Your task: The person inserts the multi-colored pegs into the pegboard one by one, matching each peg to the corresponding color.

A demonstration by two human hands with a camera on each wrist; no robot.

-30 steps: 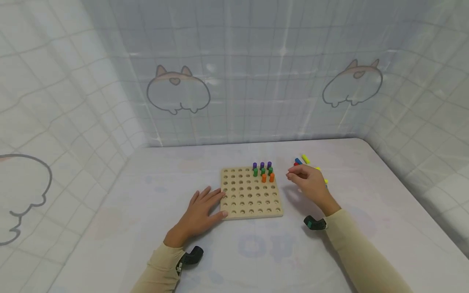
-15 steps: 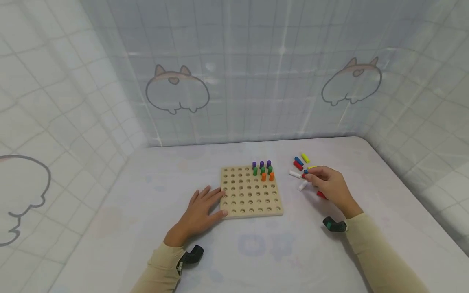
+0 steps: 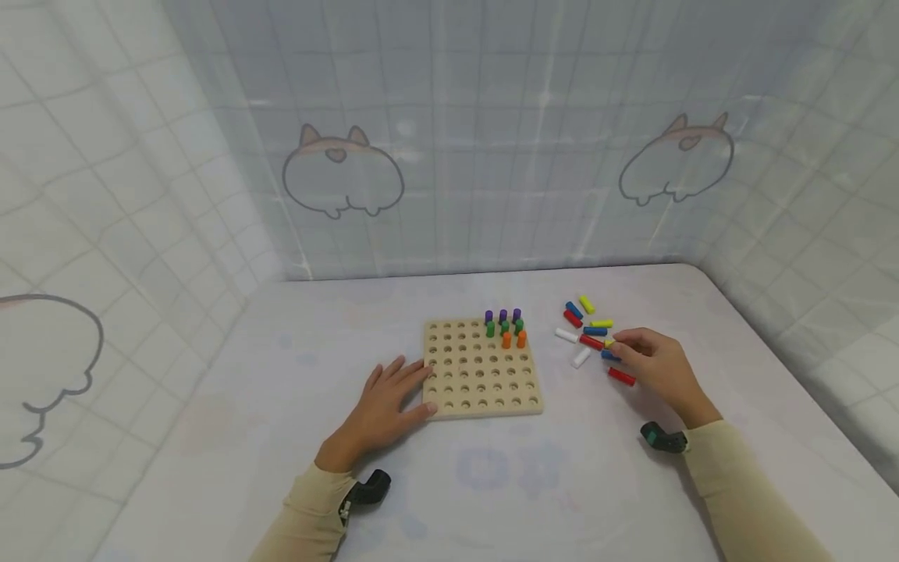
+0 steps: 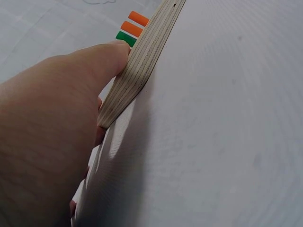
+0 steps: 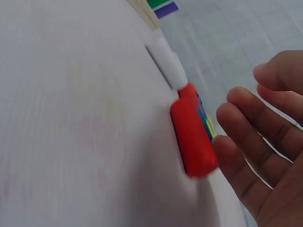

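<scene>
Red peg (image 3: 621,377) just beside right hand (image 3: 656,367).

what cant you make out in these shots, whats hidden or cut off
- Head view: the right hand covers part of a blue peg; whether its fingers touch or pinch it is too small to tell.
- Left wrist view: the left hand hides the near end of the peg board; its holes are out of sight.
- Right wrist view: the red peg is blurred, and the pegs behind it are mostly hidden.
</scene>
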